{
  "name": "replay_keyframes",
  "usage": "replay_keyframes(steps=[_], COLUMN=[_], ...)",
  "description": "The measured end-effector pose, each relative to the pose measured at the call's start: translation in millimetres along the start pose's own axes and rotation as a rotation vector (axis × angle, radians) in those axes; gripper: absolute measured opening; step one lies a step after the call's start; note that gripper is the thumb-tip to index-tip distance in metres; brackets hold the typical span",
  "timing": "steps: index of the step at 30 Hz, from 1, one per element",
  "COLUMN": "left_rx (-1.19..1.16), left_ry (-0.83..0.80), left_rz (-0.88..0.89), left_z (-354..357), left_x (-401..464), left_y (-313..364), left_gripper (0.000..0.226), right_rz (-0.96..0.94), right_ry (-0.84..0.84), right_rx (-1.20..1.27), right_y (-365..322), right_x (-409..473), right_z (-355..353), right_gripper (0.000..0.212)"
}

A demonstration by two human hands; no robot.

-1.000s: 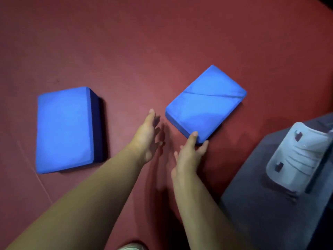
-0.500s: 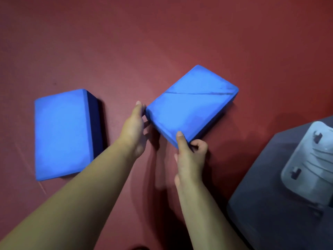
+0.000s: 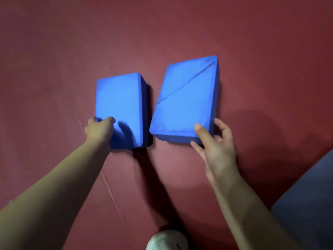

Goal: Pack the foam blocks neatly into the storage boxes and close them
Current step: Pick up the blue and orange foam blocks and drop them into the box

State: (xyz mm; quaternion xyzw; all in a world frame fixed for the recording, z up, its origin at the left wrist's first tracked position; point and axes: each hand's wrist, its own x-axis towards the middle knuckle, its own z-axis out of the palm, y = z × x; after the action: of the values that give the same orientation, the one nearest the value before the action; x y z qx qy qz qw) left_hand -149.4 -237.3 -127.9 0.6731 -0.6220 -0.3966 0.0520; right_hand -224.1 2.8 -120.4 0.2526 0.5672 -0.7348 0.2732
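While no box stands open in view, the packing looks barely begun: both blocks are out on the red mat [image 3: 54, 51], and boxing and closing remain. Nearest the person a white shoe tip [image 3: 166, 239] shows at the bottom edge, and a dark blue-grey object [image 3: 310, 204], unidentifiable, fills the right corner. Farther out, the right hand [image 3: 216, 148] pinches the near corner of the right foam block [image 3: 183, 101], thumb on top, fingers along its side; that block seems tilted up. The left hand [image 3: 99, 129] curls round the near corner of the left foam block [image 3: 119, 105]. Count: two blocks, just apart, two hands.
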Motion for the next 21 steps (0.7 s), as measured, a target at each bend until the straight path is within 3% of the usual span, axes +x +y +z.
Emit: replay_keyframes(steps=[6,10,15,19,21], left_rx=[-0.135,-0.314,-0.333,-0.322,-0.293], left_ry=[-0.017,0.009,-0.048,-0.081,-0.149], left_rz=[-0.151,-0.163,-0.085,0.083,0.140], left_z=[1.8,-1.1,-10.1,-7.6,-5.4], left_x=[5.8,-3.5,-23.1,-44.7,-53.5], left_y=[-5.7,-1.2,16.2,16.4,12.9], left_gripper=[0.068,0.054,0.052,0.031,0.038], right_rz=[-0.066,-0.151,-0.248,-0.346,-0.385], right_ry=[-0.054,-0.007,0.099,0.130,0.148], right_rx=[-0.085,-0.272,-0.408,-0.512,-0.555], right_y=[2.4,5.0,-10.1,-15.5,-13.7], right_x=[2.3,-0.4,3.6,-4.0,-8.6], right_z=[-1.6,5.0,7.6,10.9,12.8], right_gripper=[0.054,0.063,0.061,0.061,0.061])
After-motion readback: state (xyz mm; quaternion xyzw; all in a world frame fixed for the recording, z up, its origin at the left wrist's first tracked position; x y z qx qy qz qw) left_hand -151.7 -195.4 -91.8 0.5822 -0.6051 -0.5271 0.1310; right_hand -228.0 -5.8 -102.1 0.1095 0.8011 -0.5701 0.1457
